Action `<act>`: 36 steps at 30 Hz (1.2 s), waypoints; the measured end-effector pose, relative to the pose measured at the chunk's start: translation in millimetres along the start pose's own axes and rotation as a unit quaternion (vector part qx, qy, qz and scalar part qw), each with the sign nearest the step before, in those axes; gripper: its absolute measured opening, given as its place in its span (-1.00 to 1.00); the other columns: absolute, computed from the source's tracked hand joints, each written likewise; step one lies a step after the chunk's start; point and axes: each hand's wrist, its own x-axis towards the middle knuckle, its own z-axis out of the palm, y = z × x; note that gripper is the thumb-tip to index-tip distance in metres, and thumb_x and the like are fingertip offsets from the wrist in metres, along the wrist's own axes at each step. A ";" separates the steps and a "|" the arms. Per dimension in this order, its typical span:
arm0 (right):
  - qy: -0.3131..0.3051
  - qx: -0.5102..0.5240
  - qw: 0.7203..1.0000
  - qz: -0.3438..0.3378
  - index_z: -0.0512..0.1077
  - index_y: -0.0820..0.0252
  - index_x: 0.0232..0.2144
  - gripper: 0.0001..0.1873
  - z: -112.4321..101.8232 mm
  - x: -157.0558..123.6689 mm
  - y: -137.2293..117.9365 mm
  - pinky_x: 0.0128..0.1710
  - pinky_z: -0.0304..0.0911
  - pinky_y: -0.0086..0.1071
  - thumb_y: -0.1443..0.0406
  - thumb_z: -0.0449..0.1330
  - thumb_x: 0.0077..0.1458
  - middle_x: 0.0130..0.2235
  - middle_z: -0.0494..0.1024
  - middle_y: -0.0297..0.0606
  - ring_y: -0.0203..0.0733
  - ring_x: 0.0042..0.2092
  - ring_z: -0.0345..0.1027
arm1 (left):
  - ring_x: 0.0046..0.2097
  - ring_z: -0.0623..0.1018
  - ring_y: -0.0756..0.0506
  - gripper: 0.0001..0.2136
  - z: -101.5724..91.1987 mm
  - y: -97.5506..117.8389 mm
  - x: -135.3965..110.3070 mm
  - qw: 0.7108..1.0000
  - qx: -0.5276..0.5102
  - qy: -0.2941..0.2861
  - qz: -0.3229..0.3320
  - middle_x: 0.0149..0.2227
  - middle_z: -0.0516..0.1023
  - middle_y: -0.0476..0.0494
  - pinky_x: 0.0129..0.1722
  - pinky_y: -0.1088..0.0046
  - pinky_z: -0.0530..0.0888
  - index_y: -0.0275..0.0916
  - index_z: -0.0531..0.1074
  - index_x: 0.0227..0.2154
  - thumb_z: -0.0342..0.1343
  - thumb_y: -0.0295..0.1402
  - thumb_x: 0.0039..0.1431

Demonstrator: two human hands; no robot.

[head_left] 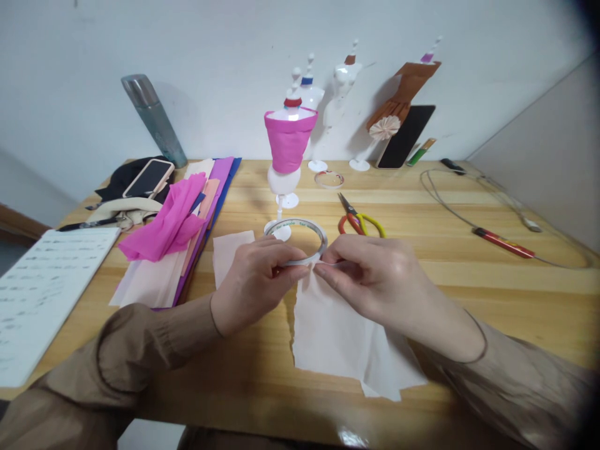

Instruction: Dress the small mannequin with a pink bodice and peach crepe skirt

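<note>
My left hand (257, 275) is closed around the lower left of a narrow roll of tape (322, 234), which it holds up on edge over the table. Close against it, my right hand (370, 269) pinches thumb and forefinger together at the top of a pale pink sheet of crepe paper (332, 331). That sheet narrows toward both fingertips and spreads downward, creased, with ragged edges. Whether a tape end is also between my right fingers I cannot tell. Behind my right hand lie scissors (370, 224) with red and yellow handles. A smaller pale piece of paper (230, 247) is beside my left hand.
Ahead, a small mannequin (290, 140) wears a pink wrap; several others stand by the wall, one in a brown dress (405, 90). Coloured paper sheets (220, 181), a phone (149, 178), a flask (157, 122) and a notebook (51, 294) are left. A red-handled cable tool (504, 242) lies right.
</note>
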 end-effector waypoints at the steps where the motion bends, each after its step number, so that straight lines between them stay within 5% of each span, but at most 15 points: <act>1: -0.002 0.001 1.000 0.001 0.32 0.19 -0.55 -0.82 0.0 0.0 0.1 -0.58 0.04 -0.46 0.39 0.10 0.10 -0.61 0.32 -0.40 -0.38 -0.59 0.15 | -0.50 0.36 0.08 -0.91 0.0 -0.3 -0.1 1.000 -0.003 -0.001 0.000 -0.59 0.40 0.04 -0.47 0.60 0.29 -0.29 0.48 -0.51 0.17 -0.48 0.09; 36: -0.001 0.005 1.000 0.000 0.34 0.21 -0.57 -0.81 2.8 -1.3 3.7 -0.59 0.01 -0.48 0.40 0.11 0.08 -0.63 0.28 -0.41 -0.39 -0.60 0.12 | -0.51 0.35 0.09 -0.91 3.2 -2.9 -1.4 1.000 -0.013 0.006 -0.006 -0.59 0.42 0.03 -0.48 0.60 0.30 -0.30 0.50 -0.51 0.18 -0.46 0.08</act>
